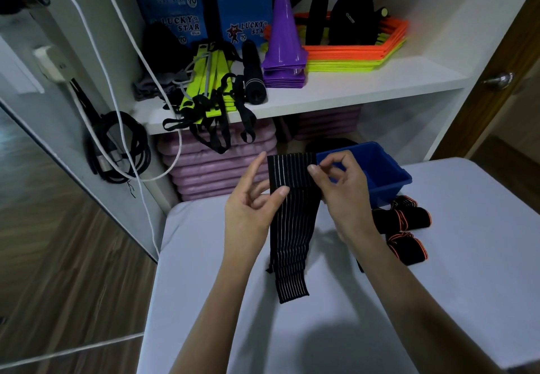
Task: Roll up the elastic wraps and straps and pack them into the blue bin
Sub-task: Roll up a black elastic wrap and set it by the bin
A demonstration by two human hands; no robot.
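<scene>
I see the black ribbed elastic wrap (292, 215) held up between both hands, its top edge level with my fingertips and its lower end trailing onto the white table (409, 300). The left hand (251, 212) pinches the wrap's left edge with the thumb pressed on the front, index finger raised straight. The right hand (339, 192) pinches the top right corner between thumb and forefinger, the other fingers curled.

Just beyond the right fingers sits the blue bin (380, 172) at the table's far edge — its inside is partly hidden by that hand. Right of the right wrist lie black straps with orange trim (404, 227), bunched together. Bare tabletop stretches beneath both forearms.

Past the fingertips stands a white shelf (350, 87) crowded with purple cones (284, 43) — and pink mats (216, 166) stacked below.
</scene>
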